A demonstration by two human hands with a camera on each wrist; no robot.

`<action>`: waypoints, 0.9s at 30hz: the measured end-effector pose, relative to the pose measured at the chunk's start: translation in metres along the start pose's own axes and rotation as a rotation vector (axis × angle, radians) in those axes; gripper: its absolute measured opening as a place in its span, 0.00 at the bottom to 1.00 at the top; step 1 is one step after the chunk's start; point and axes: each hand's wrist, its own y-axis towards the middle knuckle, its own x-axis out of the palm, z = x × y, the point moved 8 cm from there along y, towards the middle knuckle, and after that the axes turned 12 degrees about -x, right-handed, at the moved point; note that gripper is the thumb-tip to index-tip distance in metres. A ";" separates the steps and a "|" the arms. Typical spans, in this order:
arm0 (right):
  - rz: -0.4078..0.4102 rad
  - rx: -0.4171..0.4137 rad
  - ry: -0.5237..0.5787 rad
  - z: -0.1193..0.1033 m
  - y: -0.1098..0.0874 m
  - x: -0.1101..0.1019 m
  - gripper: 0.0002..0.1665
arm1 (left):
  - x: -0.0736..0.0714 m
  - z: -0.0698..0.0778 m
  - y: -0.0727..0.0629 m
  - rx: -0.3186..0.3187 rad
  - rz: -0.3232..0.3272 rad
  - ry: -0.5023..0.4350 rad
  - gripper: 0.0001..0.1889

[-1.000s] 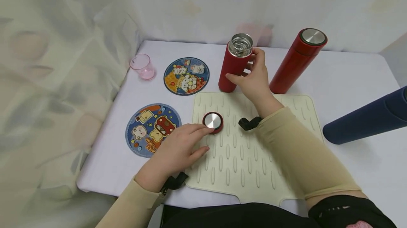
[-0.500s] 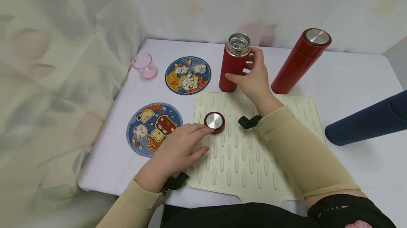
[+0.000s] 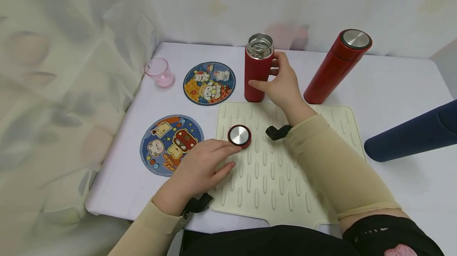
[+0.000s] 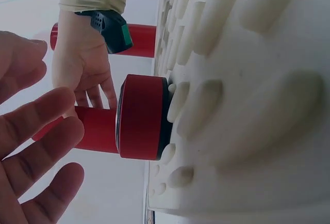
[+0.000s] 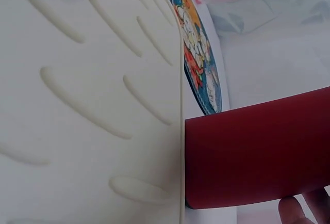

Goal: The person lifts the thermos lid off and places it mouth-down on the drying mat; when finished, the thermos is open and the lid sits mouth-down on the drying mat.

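My right hand [image 3: 282, 85] grips the side of a red thermos flask [image 3: 255, 73], thumb in front and fingers behind. The flask stands nearly upright just past the mat's far edge, its bare steel mouth uncovered and a strainer inside. Its red lid with a silver top [image 3: 239, 135] lies on the cream ribbed mat [image 3: 314, 200]. My left hand [image 3: 201, 164] hovers beside the lid with loose, spread fingers, the fingertips close to its near edge in the head view. In the left wrist view, those fingers [image 4: 46, 115] hold nothing, and the lid [image 4: 142, 116] sits on the mat.
A second red flask [image 3: 335, 69], capped, stands to the right of the held one. Further right is a dark blue cylinder [image 3: 410, 133]. Two round cartoon coasters [image 3: 209, 83] and a pink clear cup [image 3: 160, 74] are on the left. A curtain hangs behind the table.
The flask's mouth has swung to the left with my right hand, so it now stands straighter. My left hand and the lid have stayed about where they were.
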 end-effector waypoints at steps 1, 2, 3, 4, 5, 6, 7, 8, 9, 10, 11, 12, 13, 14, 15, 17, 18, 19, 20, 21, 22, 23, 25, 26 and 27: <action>-0.006 0.004 -0.007 0.000 0.001 0.000 0.52 | 0.000 0.001 0.000 0.004 0.001 -0.001 0.19; -0.010 0.010 -0.011 0.000 0.001 0.000 0.52 | 0.000 0.001 0.000 0.006 -0.001 -0.002 0.19; -0.011 0.011 -0.018 0.000 0.001 0.000 0.52 | 0.000 0.001 0.001 0.007 -0.003 -0.003 0.19; -0.011 0.010 -0.020 -0.001 0.001 0.000 0.52 | 0.000 0.002 0.001 0.006 -0.006 -0.004 0.19; -0.012 0.012 -0.025 -0.001 0.001 -0.001 0.52 | 0.001 0.002 0.001 0.007 -0.009 -0.004 0.19; -0.011 0.010 -0.026 -0.001 0.001 -0.001 0.52 | 0.001 0.002 0.001 0.006 -0.011 -0.003 0.19; -0.012 0.010 -0.028 -0.002 0.001 -0.002 0.52 | 0.001 0.003 0.002 0.006 -0.013 -0.003 0.19; -0.011 0.008 -0.027 -0.002 0.001 -0.002 0.51 | 0.001 0.003 0.002 0.006 -0.015 -0.002 0.19; -0.012 0.006 -0.024 -0.003 0.001 -0.002 0.51 | 0.001 0.003 0.002 0.006 -0.016 -0.002 0.19; -0.016 0.013 -0.026 -0.003 0.001 -0.002 0.52 | 0.001 0.003 0.003 0.006 -0.016 -0.001 0.19; -0.022 0.022 -0.031 -0.002 0.001 -0.001 0.52 | 0.001 0.004 0.003 0.006 -0.017 0.001 0.19; -0.027 0.028 -0.031 -0.001 0.000 -0.001 0.52 | 0.002 0.004 0.003 0.006 -0.018 0.003 0.19; -0.034 0.037 -0.034 0.001 0.000 0.000 0.52 | 0.002 0.004 0.003 0.005 -0.019 0.006 0.19; -0.038 0.044 -0.035 0.002 -0.001 0.001 0.52 | 0.002 0.004 0.003 0.005 -0.019 0.007 0.19; -0.047 0.054 -0.037 0.004 -0.002 0.003 0.51 | 0.002 0.004 0.003 0.003 -0.020 0.009 0.19; -0.061 0.061 -0.048 0.008 -0.005 0.004 0.50 | 0.002 0.004 0.003 0.001 -0.022 0.012 0.19; -0.065 0.059 -0.052 0.009 -0.007 0.005 0.49 | 0.002 0.004 0.003 0.001 -0.023 0.012 0.19; -0.068 0.058 -0.059 0.011 -0.009 0.004 0.48 | 0.002 0.005 0.003 0.001 -0.024 0.012 0.19; -0.070 0.054 -0.065 0.011 -0.011 0.003 0.47 | 0.002 0.005 0.003 0.001 -0.024 0.012 0.19; -0.071 0.051 -0.071 0.011 -0.014 0.002 0.46 | 0.002 0.006 0.003 0.002 -0.025 0.013 0.19; -0.069 0.046 -0.077 0.011 -0.016 0.000 0.46 | 0.002 0.006 0.003 0.005 -0.024 0.014 0.19; -0.063 0.043 -0.082 0.010 -0.019 -0.002 0.45 | 0.002 0.007 0.003 0.007 -0.022 0.015 0.19; -0.049 0.044 -0.087 0.008 -0.024 -0.008 0.43 | 0.002 0.008 0.003 0.013 -0.018 0.016 0.19; -0.039 0.038 -0.084 0.006 -0.026 -0.012 0.42 | 0.002 0.009 0.003 0.015 -0.015 0.017 0.19; -0.028 0.038 -0.079 0.004 -0.029 -0.015 0.41 | 0.002 0.009 0.003 0.017 -0.012 0.017 0.19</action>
